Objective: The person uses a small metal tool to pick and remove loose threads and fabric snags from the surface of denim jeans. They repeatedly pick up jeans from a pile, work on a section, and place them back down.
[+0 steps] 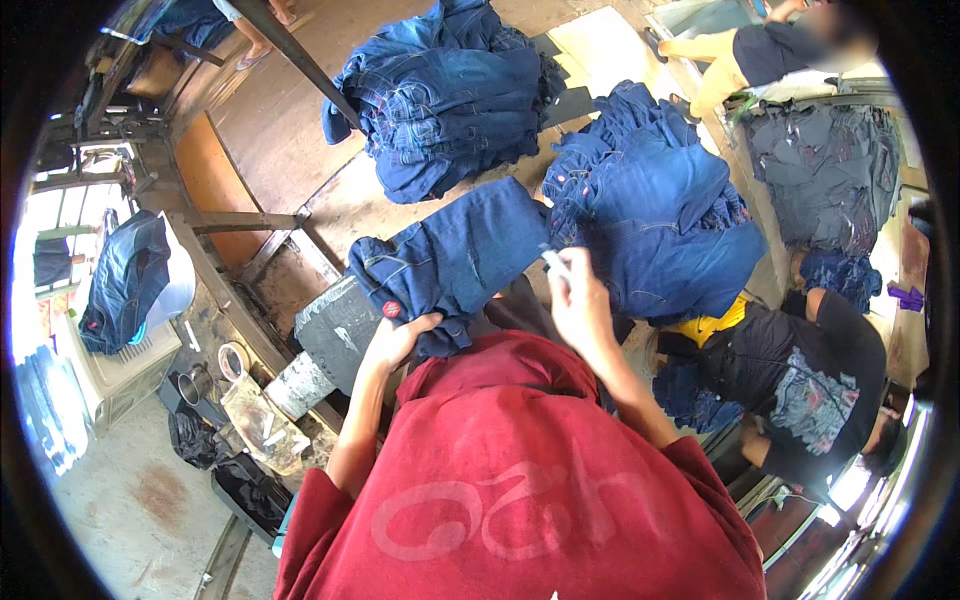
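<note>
Asker: "Where is the folded, dark-blue denim garment [470, 245]?"

Teller: "Just off the view's centre, towards 11 o'clock; it is a soft, matte oblong, crumpled at its 8 o'clock end, where a round red patch [391, 309] shows; the person's left hand [398, 340] grasps that end, thumb on top, fingers mostly hidden."

Asker: "And the right hand [585, 312]?"

Teller: "Closed round a small, pale, strip-like object [555, 262], blurred, at the garment's 3 o'clock edge; whether that touches cloth, one cannot tell."

Asker: "Around them?"

Teller: "At 12 o'clock, a tall, creased blue denim heap [450, 95]; at 2, a slumped, rounded denim mound [670, 220]; at 9, a scuffed dark-grey slab [340, 325]."
</note>
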A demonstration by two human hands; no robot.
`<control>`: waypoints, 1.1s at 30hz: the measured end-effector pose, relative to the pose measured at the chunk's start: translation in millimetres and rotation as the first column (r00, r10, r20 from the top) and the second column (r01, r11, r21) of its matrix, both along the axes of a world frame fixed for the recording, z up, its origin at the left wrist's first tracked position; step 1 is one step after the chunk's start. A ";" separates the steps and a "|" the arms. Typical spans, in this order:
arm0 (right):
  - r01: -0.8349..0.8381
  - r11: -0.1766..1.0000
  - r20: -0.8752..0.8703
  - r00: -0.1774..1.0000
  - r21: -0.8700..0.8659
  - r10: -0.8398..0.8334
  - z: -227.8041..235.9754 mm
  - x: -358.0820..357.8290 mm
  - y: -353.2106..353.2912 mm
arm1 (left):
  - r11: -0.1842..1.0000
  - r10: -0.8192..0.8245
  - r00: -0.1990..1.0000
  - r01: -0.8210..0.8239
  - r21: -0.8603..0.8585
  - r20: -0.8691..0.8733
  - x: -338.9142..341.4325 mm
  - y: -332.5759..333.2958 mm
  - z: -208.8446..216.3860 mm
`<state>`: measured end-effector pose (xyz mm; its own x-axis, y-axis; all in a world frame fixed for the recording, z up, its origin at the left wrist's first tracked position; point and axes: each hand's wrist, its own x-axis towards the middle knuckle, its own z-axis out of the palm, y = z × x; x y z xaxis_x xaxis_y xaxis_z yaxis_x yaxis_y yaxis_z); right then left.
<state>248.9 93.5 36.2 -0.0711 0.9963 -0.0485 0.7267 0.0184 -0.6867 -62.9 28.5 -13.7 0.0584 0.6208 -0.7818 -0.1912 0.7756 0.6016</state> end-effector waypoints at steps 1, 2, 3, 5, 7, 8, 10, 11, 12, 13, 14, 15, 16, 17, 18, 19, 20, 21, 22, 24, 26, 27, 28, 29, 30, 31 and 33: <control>0.139 0.986 -0.079 0.986 -0.092 -0.146 -19.9 14.4 10.2 | 0.998 0.035 0.999 -0.035 0.049 0.009 -10.0 -12.1 0.9; 0.230 0.941 -0.205 0.937 -0.249 -0.284 -41.4 27.2 22.2 | 0.992 0.094 0.995 -0.096 -0.080 -0.025 -20.1 -25.9 0.5; 0.326 0.825 -0.263 0.838 -0.462 -0.478 -61.9 38.4 31.5 | 0.975 0.155 0.987 -0.159 -0.154 -0.042 -30.2 -41.1 -0.2; 0.283 0.509 -0.210 0.673 -0.813 -0.709 -91.3 61.6 45.7 | 0.978 0.066 0.988 -0.035 -0.206 0.141 -58.2 -66.5 -0.4; 0.122 0.313 -0.235 0.426 -0.942 -0.874 -118.7 59.4 58.1 | 0.990 -0.075 0.977 0.097 -0.102 0.201 -74.7 -88.0 1.1; 0.034 0.237 -0.219 0.279 -0.971 -0.935 -130.5 52.6 65.8 | 0.966 -0.178 0.966 0.208 -0.154 0.189 -80.9 -91.8 1.1; 0.050 0.289 -0.268 0.244 -0.956 -0.932 -146.8 45.6 89.4 | 0.968 -0.200 0.966 0.221 -0.117 0.164 -82.0 -91.9 2.0; 0.155 0.381 -0.313 0.339 -0.911 -0.887 -150.7 52.0 109.4 | 0.967 -0.211 0.970 0.225 -0.117 0.118 -78.0 -85.6 1.8; 0.128 0.475 -0.414 0.333 -0.871 -0.848 -152.6 60.2 131.7 | 0.966 -0.246 0.967 0.250 -0.064 0.069 -70.3 -78.7 3.5; 0.166 0.537 -0.467 0.330 -0.827 -0.821 -152.3 70.3 156.8 | 0.964 -0.259 0.965 0.261 -0.057 0.036 -56.7 -66.8 1.7; 0.187 0.630 -0.527 0.400 -0.754 -0.750 -151.1 79.0 184.0 | 0.963 -0.267 0.963 0.268 -0.012 0.018 -40.9 -53.2 0.2; 0.230 0.709 -0.564 0.466 -0.667 -0.682 -146.9 89.0 209.2 | 0.957 -0.288 0.957 0.289 0.030 -0.008 -23.1 -38.4 -0.2; 0.197 0.738 -0.628 0.413 -0.645 -0.660 -139.9 100.3 232.5 | 0.929 -0.365 0.931 0.365 0.058 -0.003 -2.8 -18.9 -3.3; 0.164 0.779 -0.701 0.354 -0.606 -0.619 -130.6 111.2 253.4 | 0.916 -0.393 0.919 0.395 0.075 -0.038 20.7 0.1 -6.1; 0.172 0.792 -0.722 0.333 -0.585 -0.606 -120.1 120.2 269.5 | 0.916 -0.388 0.921 0.389 0.102 -0.031 46.5 21.7 -11.1; 0.197 0.769 -0.682 0.368 -0.608 -0.632 -108.2 129.1 281.8 | 0.917 -0.349 0.936 0.351 0.190 -0.047 76.7 44.5 -18.3; 0.226 0.756 -0.622 0.451 -0.615 -0.641 -96.0 137.1 282.6 | 0.947 -0.289 0.957 0.288 0.141 -0.018 100.1 66.9 -23.9; 0.279 0.728 -0.537 0.523 -0.626 -0.662 -83.2 142.0 279.5 | 0.989 -0.098 0.995 0.097 0.108 0.002 128.7 89.5 -32.0; 0.327 0.794 -0.505 0.633 -0.513 -0.587 -74.3 137.8 267.7 | 0.969 0.171 0.916 -0.224 0.109 0.363 150.1 109.7 -37.8; 0.323 0.924 -0.369 0.849 -0.204 -0.378 -64.4 115.0 217.8 | 0.875 0.387 0.775 -0.480 0.067 0.500 160.8 140.9 -45.7; 0.098 0.992 -0.221 0.972 0.074 -0.079 -58.1 81.8 149.4 | 0.796 0.514 0.663 -0.605 -0.014 0.544 153.4 154.8 -50.2; -0.034 0.986 -0.169 0.984 0.163 0.062 -54.4 64.7 116.1 | 0.758 0.556 0.633 -0.652 -0.016 0.539 141.5 154.3 -50.0; -0.137 0.982 -0.145 0.977 0.133 0.156 -51.2 51.3 93.2 | 0.748 0.570 0.617 -0.662 -0.034 0.542 127.5 150.1 -48.9; -0.247 0.963 -0.126 0.957 0.107 0.260 -48.1 39.5 74.8 | 0.740 0.573 0.609 -0.672 -0.028 0.548 112.6 138.6 -45.9; -0.293 0.938 -0.074 0.948 0.184 0.310 -45.6 26.7 59.7 | 0.724 0.593 0.593 -0.689 -0.038 0.545 98.9 124.8 -42.5; -0.337 0.905 -0.020 0.935 0.258 0.354 -43.0 15.2 47.7 | 0.705 0.622 0.575 -0.706 -0.061 0.532 83.9 110.2 -38.2; -0.427 0.899 -0.214 0.891 -0.099 0.400 -34.3 -1.6 28.1 | 0.643 0.699 0.560 -0.765 -0.047 0.446 53.7 78.0 -28.0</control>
